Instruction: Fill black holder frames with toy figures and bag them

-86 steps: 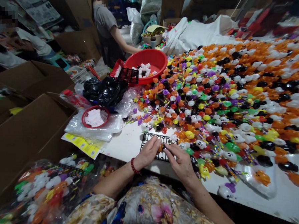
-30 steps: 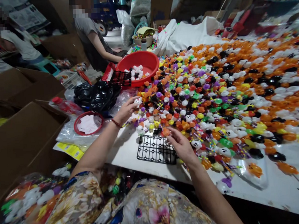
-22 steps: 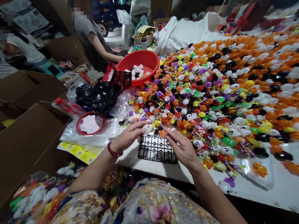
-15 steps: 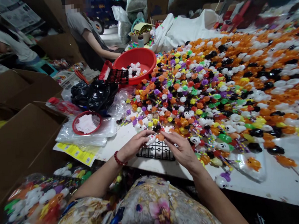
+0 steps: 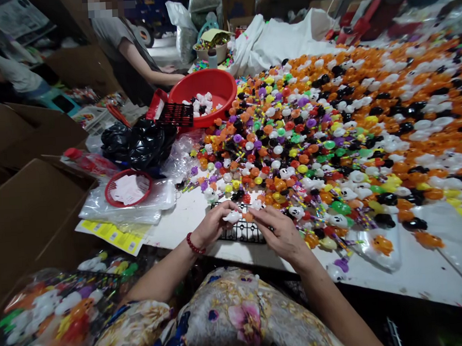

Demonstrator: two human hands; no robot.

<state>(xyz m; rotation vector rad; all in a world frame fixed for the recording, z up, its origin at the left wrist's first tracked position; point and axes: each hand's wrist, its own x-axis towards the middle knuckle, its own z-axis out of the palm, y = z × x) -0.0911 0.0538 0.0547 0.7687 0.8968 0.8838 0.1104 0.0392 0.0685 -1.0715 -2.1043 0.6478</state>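
Note:
My left hand [image 5: 212,224], with a dark red bead bracelet [image 5: 195,244] on its wrist, pinches a small white plastic figure [image 5: 232,217]. Close beside it, my right hand [image 5: 282,231] has thumb and fingers closed on a small orange plastic piece [image 5: 248,217]. The two pieces are almost touching; whether they are joined I cannot tell. Both hands are held over a black plastic grid tray [image 5: 244,233] lying at the table's near edge. Just past my fingers begins a large heap of coloured plastic figures [image 5: 288,154], with white ghosts, orange pumpkins and striped sticks.
A red basin [image 5: 226,90] holding white pieces stands behind, a black grid leaning on it. Left are black plastic bags [image 5: 146,144], a small red basket [image 5: 108,192] of paper slips and clear bags. Open cardboard boxes [image 5: 35,214] flank the table. A co-worker [image 5: 119,49] stands beyond.
The view has shifted slightly. The white figure has turned between my left fingers and lies more sideways, and the orange piece shows a little lower at my right fingertips.

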